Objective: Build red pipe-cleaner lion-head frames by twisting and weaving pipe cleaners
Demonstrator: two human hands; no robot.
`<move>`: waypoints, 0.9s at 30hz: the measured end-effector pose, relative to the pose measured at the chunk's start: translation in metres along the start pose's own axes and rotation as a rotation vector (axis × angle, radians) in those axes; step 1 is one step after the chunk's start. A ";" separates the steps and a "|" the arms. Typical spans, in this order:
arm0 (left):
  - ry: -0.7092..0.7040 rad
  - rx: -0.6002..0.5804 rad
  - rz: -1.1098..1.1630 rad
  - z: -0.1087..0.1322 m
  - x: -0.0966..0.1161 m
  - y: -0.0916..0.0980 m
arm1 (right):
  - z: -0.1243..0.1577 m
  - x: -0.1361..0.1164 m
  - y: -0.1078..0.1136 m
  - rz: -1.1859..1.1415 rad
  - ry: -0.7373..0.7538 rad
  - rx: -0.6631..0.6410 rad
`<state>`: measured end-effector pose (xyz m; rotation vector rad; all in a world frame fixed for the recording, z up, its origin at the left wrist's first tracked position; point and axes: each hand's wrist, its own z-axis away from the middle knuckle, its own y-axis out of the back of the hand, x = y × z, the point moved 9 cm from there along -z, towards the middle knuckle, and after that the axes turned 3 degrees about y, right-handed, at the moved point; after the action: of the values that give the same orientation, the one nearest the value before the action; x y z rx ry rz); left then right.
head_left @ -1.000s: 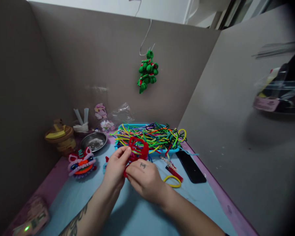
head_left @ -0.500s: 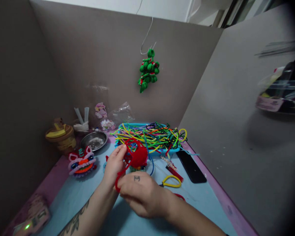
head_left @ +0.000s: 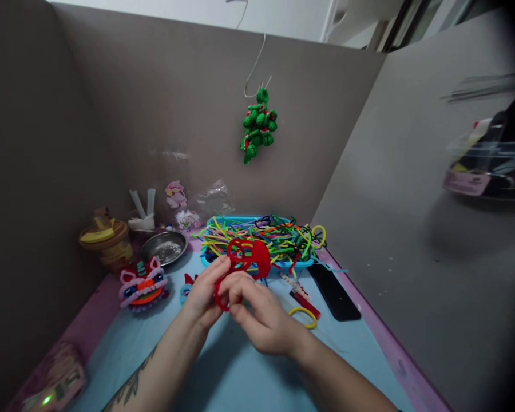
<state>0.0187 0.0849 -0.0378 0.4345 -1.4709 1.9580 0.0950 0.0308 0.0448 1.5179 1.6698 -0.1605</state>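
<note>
Just beyond the left hand (head_left: 208,289) and right hand (head_left: 260,312), both gripping it, extends a red piece (head_left: 261,258)

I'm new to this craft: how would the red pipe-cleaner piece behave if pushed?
The red pipe-cleaner piece would probably bend rather than flop, since its open loops stand out beyond the left hand. It is likely light, being thin strands with gaps between. Its dense end may give less than the open loops.

Blue tabletop (head_left: 244,372) with tray (head_left: 305,264), phone (head_left: 335,294)
</note>
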 end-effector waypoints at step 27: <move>-0.098 -0.137 -0.226 -0.009 0.012 -0.001 | 0.004 -0.010 0.057 -0.523 0.076 0.164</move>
<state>0.0115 0.0972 -0.0328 0.6139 -1.5342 1.6691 0.1459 0.0349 0.0734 1.1793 2.1299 -0.5337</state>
